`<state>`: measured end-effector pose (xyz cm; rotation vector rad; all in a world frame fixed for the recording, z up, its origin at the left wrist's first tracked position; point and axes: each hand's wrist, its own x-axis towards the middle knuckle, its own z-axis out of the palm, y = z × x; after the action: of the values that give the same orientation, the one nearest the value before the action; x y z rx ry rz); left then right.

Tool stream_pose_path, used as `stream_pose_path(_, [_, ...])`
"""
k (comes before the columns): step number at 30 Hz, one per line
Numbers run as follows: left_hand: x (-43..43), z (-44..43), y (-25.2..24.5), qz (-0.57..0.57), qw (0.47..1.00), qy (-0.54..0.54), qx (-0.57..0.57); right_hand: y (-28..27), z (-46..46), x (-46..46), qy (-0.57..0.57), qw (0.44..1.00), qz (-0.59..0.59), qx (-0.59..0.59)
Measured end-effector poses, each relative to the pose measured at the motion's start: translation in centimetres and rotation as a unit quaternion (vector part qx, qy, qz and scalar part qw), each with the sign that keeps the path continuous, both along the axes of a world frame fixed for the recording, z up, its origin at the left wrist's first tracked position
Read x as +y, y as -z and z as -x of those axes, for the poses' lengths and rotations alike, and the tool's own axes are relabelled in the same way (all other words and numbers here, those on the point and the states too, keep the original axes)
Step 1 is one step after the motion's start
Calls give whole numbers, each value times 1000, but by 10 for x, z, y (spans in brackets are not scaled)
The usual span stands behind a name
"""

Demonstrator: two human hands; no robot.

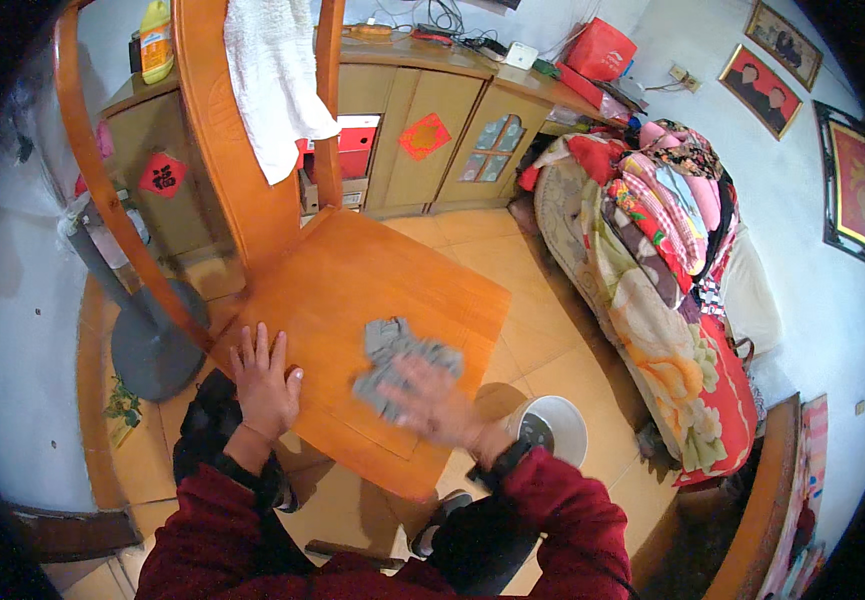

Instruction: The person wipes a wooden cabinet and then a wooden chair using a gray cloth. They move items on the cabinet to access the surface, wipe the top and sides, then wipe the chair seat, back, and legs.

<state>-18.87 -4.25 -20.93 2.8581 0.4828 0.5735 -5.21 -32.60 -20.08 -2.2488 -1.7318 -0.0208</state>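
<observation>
In front of me stands a wooden chair with an orange-brown seat point(372, 262). My right hand point(432, 401), blurred, presses a crumpled grey cloth point(389, 337) flat against the middle of the seat. My left hand point(262, 375) rests palm down on the seat's left edge, fingers spread, holding nothing. Over the chair's tall back point(211, 112) hangs a white towel point(271, 82). To the right of the seat, partly behind my right wrist, a white bucket point(571, 420) with dark liquid in it sits on the tiled floor.
A couch point(627, 330) heaped with blankets and clothes runs along the right wall. Cabinets point(417, 142) stand at the back, with cables and a red bag point(602, 49) on top. A grey round stand base point(162, 345) and a small plant point(124, 405) are at the left.
</observation>
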Motion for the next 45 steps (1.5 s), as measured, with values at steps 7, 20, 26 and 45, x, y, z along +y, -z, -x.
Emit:
stream_pose_path(7, [4, -2, -3, 15, 1000, 15, -7, 2, -168, 44, 265, 960, 93, 5])
stream_pose_path(20, [4, -4, 1, 36, 999, 1, -32, -15, 44, 18, 30, 999, 18, 12])
stream_pose_path(26, [5, -3, -1, 30, 999, 27, -33, -7, -83, 19, 180, 982, 49, -23])
stream_pose_path(45, [91, 12, -1, 221, 842, -232, -434, -21, 39, 61, -33, 996, 80, 19])
